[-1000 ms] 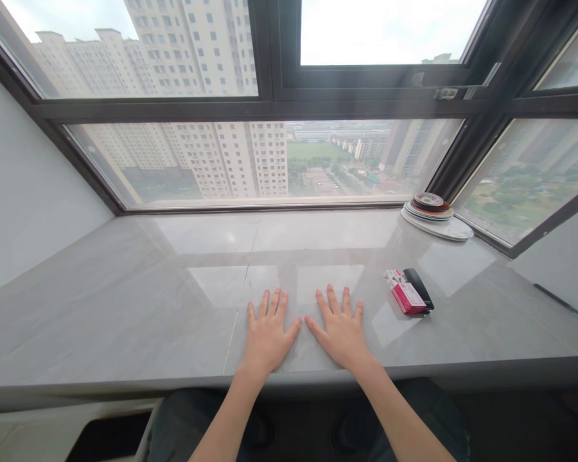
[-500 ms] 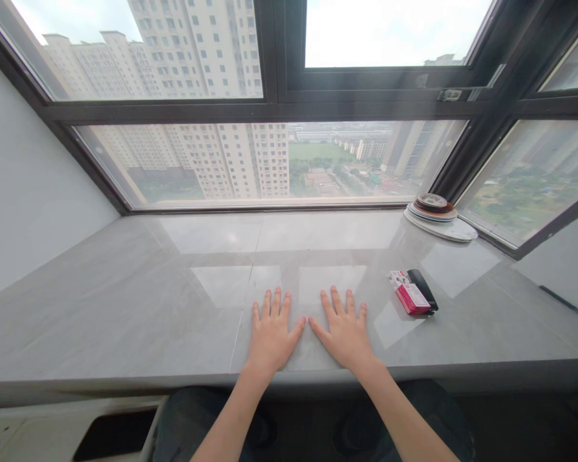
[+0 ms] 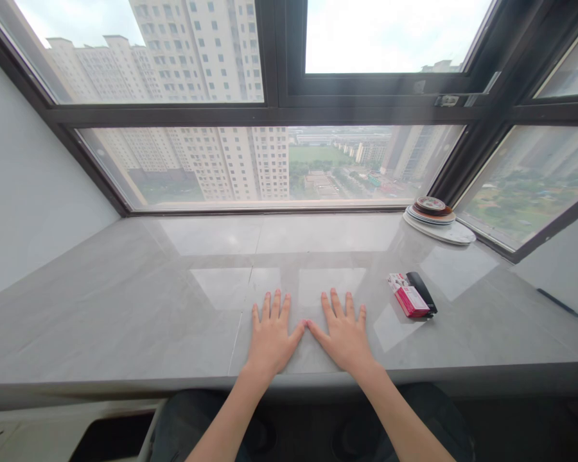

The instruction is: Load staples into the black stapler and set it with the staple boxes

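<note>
Daylight is flooding through the window [image 3: 183, 168]; pale reflections are glaring off the glossy countertop [image 3: 139, 308]; the space below is sinking into shadow; wide-angle distortion is stretching the edges.

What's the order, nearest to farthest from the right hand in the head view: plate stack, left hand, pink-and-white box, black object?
From the right hand:
1. Left hand: to its left, thumb tips meeting or nearly so.
2. Pink-and-white box: to the right.
3. Black object: right, just past the box.
4. Plate stack: far right, by the window corner.
</note>
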`<action>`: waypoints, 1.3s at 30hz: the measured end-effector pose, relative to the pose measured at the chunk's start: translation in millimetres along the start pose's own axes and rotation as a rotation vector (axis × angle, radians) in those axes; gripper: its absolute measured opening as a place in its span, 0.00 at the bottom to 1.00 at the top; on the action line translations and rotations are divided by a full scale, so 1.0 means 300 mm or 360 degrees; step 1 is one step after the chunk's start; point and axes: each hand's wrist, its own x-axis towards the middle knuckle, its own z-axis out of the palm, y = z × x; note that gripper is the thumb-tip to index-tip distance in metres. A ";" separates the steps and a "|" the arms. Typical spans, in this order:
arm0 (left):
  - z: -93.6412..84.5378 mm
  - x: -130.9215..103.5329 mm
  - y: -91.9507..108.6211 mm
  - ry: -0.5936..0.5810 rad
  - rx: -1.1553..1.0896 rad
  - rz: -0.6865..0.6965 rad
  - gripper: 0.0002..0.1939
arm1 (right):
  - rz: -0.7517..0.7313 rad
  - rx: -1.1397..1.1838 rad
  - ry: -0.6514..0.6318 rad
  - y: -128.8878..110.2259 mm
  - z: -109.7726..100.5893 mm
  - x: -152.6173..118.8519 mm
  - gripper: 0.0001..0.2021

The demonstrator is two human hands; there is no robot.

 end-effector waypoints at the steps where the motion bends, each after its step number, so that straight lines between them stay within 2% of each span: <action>1: 0.000 0.000 0.000 0.0001 -0.0005 0.0001 0.36 | -0.0002 -0.0002 0.0002 0.000 0.000 0.000 0.44; 9: -0.004 0.001 -0.001 0.0001 -0.0013 0.0000 0.36 | -0.0022 -0.0015 0.0036 0.002 0.006 0.002 0.43; 27: -0.003 -0.003 -0.003 -0.0017 0.0051 0.0011 0.37 | 0.0003 -0.0037 -0.0028 -0.003 -0.003 0.001 0.43; 39: -0.014 -0.015 0.014 -0.0018 -0.0043 -0.0011 0.37 | 0.0014 0.0005 -0.0012 -0.006 -0.015 0.000 0.43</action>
